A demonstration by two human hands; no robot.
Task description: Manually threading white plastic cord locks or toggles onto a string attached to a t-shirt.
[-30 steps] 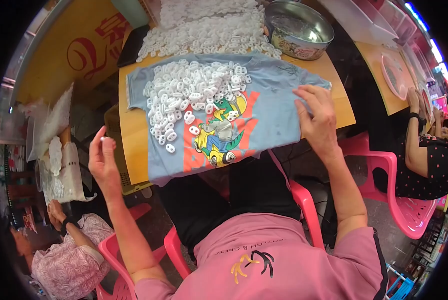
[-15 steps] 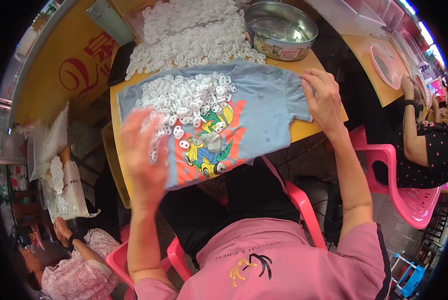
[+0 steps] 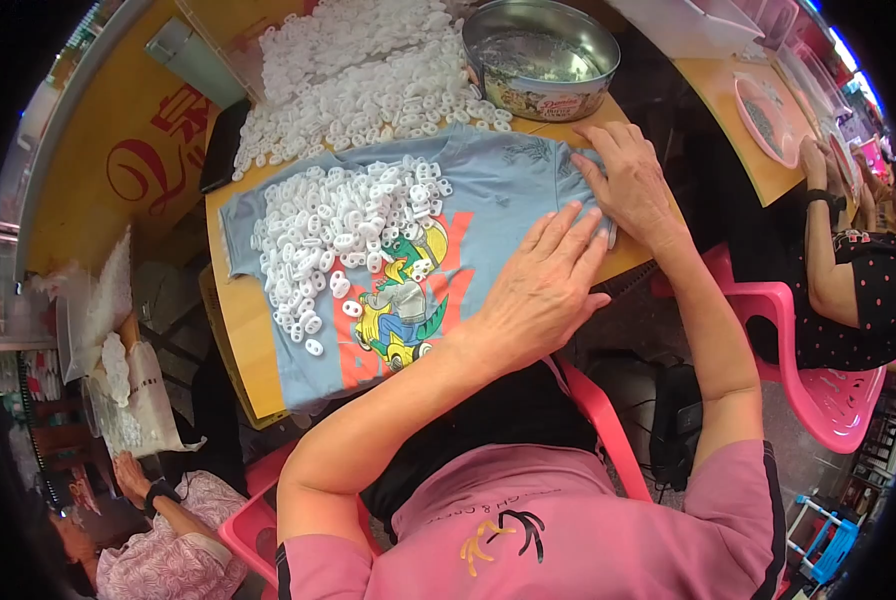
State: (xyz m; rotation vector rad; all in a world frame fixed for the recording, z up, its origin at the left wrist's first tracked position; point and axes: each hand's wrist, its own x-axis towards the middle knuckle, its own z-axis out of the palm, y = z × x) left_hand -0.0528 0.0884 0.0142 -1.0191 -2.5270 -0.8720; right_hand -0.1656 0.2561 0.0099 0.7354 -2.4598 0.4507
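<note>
A small blue T-shirt (image 3: pixel 493 180) with a cartoon dinosaur-on-scooter print lies spread over the table. On its left half sits a heap of small white plastic pieces (image 3: pixel 338 225), oval, each with two holes; a few lie loose on the print. My left hand (image 3: pixel 543 285) reaches across the shirt's lower right part, empty, palm down with fingers stretched toward the sleeve. Beside it, my right hand (image 3: pixel 628 185) rests on the right sleeve, its fingers slightly bent and the thumb apart. What lies under its palm is hidden.
Many more white pieces (image 3: pixel 368 100) cover the far table (image 3: pixel 230 300). A round metal tin (image 3: pixel 548 60) stands at the far right corner. People work nearby on both sides, one by a pink tray (image 3: pixel 768 120). A pink chair (image 3: pixel 818 400) stands at right.
My left hand has swung from the left of the heap across to the shirt's right side. My right hand has shifted slightly left over the sleeve. The shirt's lower left edge now hangs lower.
</note>
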